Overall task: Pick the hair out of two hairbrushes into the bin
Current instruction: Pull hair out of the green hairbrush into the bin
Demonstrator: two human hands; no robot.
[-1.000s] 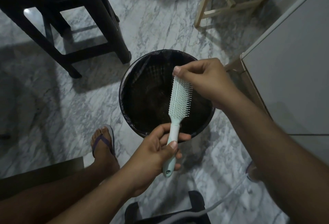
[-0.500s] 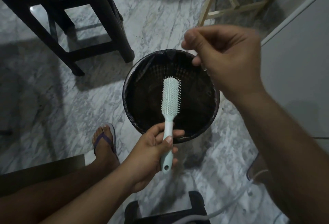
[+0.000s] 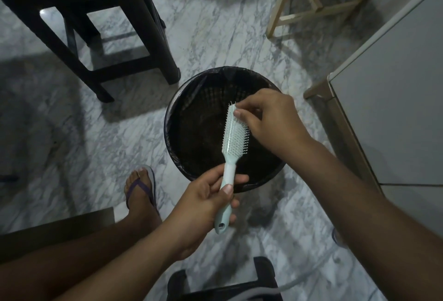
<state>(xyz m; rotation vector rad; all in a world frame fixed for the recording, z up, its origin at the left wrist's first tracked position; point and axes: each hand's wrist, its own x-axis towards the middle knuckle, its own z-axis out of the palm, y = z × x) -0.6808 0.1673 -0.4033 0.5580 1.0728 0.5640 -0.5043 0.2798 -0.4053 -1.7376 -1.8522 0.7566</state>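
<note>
A pale mint hairbrush point(image 3: 233, 134) is held over the round black bin point(image 3: 175, 118), which is lined with a dark bag. My left hand point(image 3: 206, 207) grips the brush's handle, its head tilted up and away, bristles facing right. My right hand point(image 3: 266, 118) is at the top of the brush head, its fingers curled and its fingertips pinching among the bristles. Any hair between the fingers is too fine to make out. Only one brush is in view.
The bin stands on a marble floor. A dark stool point(image 3: 96, 25) is at the upper left, a light wooden frame point(image 3: 311, 6) at the upper right, a white cabinet point(image 3: 388, 99) on the right. My sandalled foot point(image 3: 141, 193) is left of the bin.
My right hand, which had lifted away above the bin's far rim, has come back down onto the brush head. The brush has turned so its bristles face right.
</note>
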